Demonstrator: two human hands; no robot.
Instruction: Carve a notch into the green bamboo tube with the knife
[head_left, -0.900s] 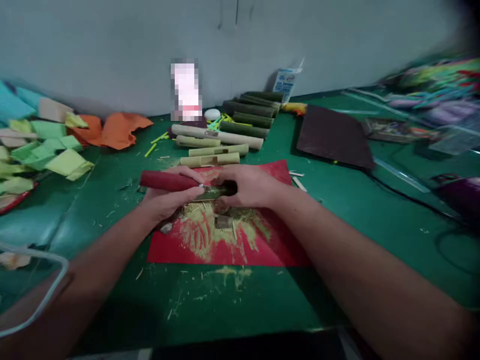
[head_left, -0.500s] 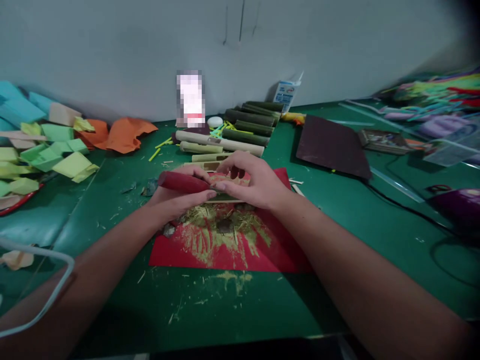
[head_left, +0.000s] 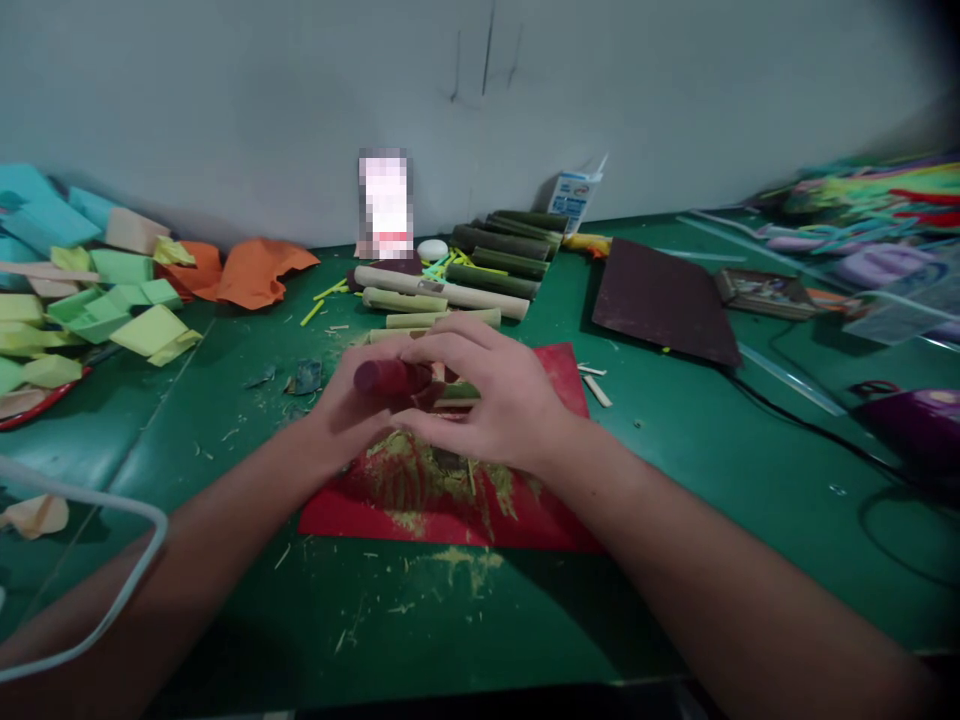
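A tool with a dark red rounded handle lies in my left hand, its butt tilted toward me; its working end is hidden. My right hand arches over it from the right, fingers curved and thumb apart. Its index fingertip is close to the handle, and the thumb tip comes near my left thumb; whether it touches the tool is unclear. Under the hands, a split bamboo piece shows in part above a red sheet strewn with greenish shavings and powder.
Bamboo tubes lie in a row behind the hands. A lit phone leans on the wall. A dark board lies to the right, folded paper pieces to the left. A purple glue gun-like object sits at far right, with a cable.
The red handle has swung from lying sideways to pointing toward me. My right hand has shifted left and spread its thumb from its fingers, covering more of the bamboo piece.
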